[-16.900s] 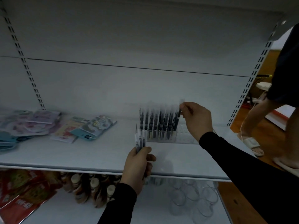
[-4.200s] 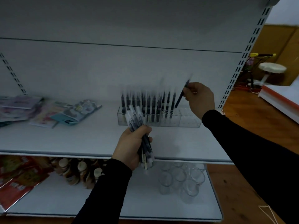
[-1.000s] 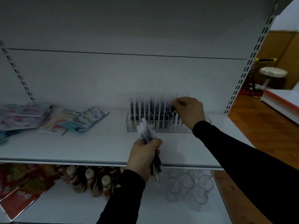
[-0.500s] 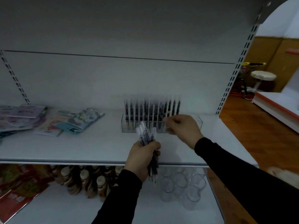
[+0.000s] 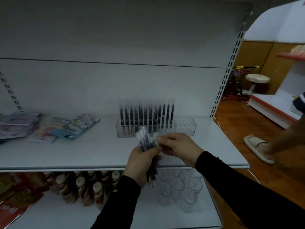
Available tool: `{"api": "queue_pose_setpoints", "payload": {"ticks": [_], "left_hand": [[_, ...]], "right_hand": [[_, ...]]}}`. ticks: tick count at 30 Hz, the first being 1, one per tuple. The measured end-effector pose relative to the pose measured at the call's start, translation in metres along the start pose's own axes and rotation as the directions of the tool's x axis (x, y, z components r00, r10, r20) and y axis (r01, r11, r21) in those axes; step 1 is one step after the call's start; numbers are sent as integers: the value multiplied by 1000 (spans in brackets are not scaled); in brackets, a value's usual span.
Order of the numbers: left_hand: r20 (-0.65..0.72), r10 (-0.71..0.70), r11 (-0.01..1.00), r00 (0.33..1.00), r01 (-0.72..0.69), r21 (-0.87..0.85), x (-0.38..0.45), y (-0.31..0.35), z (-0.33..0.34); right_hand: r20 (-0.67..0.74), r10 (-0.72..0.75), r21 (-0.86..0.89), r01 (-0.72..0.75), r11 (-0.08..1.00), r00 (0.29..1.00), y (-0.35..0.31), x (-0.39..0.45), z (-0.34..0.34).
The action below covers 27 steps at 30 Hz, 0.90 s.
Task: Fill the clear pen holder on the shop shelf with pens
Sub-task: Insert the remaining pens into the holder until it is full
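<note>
Shelf [image 5: 66,156]: right hand [image 5: 179,148] back from holder [image 5: 184,128] (right end unfilled), pinching a pen from left hand's [image 5: 140,164] gripped bundle [image 5: 146,142].

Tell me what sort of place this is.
Most likely a small shop. White slotted-upright display shelving carries stock in groups: packaged stationery, a clear pen holder of pens, bottles and clear cups below. Another display unit stands across the wooden floor.
</note>
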<state>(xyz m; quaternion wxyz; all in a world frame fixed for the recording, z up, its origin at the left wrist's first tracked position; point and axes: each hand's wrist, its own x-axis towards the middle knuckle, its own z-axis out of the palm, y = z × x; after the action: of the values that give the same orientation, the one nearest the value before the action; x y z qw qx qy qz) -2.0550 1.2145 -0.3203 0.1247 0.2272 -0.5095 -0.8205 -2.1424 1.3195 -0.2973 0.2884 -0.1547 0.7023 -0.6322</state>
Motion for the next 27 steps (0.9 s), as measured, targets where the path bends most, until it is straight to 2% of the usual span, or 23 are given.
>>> {"api": "queue_pose_setpoints", "payload": {"ticks": [4,9,12,15,17,19,22,27], "left_hand": [[-40,-4,1000,999,3,-26,5,-1,-2],[-140,23,1000,990,-21,11,14,-4,-9],[-141,17,1000,990,-19,-10,15,-2,-12],[-127,23,999,992,-26,-25,16,0,-13],[-127,33,999,991,-36,-25,17,0,-13],[-129,40,999,991,-43,-22,19,0,-14],[-129,41,999,991,-44,-23,21,-1,-16],[-119,40,999,992,-44,-32,24,-1,-19]], "right_hand": [[-87,50,164,-35,986,995,-7,6,-3],[-236,-69,134,103,986,969,-29,17,-17],[-331,-244,-12,254,967,911,-47,28,-29],[-399,-444,-259,366,894,802,-60,39,-41],[-413,-558,-415,397,819,720,-66,45,-42],[-417,-616,-494,402,771,669,-70,50,-39],[-417,-657,-544,406,734,628,-72,58,-35],[-391,-681,-573,415,707,620,-69,71,-29]]}}
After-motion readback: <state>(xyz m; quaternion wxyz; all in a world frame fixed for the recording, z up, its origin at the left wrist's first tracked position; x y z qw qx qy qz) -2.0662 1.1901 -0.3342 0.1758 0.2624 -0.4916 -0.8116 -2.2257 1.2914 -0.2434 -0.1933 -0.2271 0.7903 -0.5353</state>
